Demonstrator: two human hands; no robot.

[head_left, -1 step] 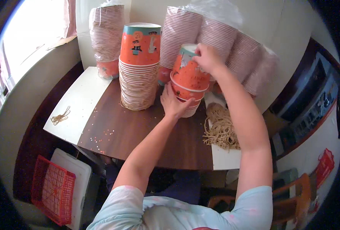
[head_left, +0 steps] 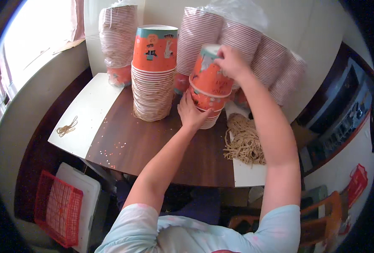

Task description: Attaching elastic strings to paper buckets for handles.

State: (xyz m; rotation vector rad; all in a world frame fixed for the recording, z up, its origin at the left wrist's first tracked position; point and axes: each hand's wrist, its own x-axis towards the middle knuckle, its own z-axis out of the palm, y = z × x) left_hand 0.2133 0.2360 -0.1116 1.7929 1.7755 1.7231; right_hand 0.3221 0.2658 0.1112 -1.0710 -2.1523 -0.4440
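Observation:
Upside-down orange paper buckets stand nested in a short stack on the table, right of centre. My right hand (head_left: 232,63) grips the top paper bucket (head_left: 210,76) by its teal-banded base, fingertips over the base edge. That bucket sits partly raised off the one beneath. Lower down, my left hand (head_left: 190,113) curves round the near left side of the lower paper buckets (head_left: 210,103), thumb pointing right. To the left rises a taller stack of the same buckets (head_left: 155,50), with tan cord showing among its rims. A heap of tan cords (head_left: 245,141) lies beside the short stack.
Plastic-wrapped bucket stacks (head_left: 199,38) line the wall, with another wrapped stack (head_left: 118,38) at back left. A small cord bundle (head_left: 67,126) and scattered tiny dots (head_left: 111,152) lie on the table (head_left: 153,147). Below left is a red basket (head_left: 60,211); a wooden chair (head_left: 321,219) stands lower right.
The top bucket has risen slightly, showing more of the bucket under it. My right hand has moved a little up and right with it; my left hand is nearly still.

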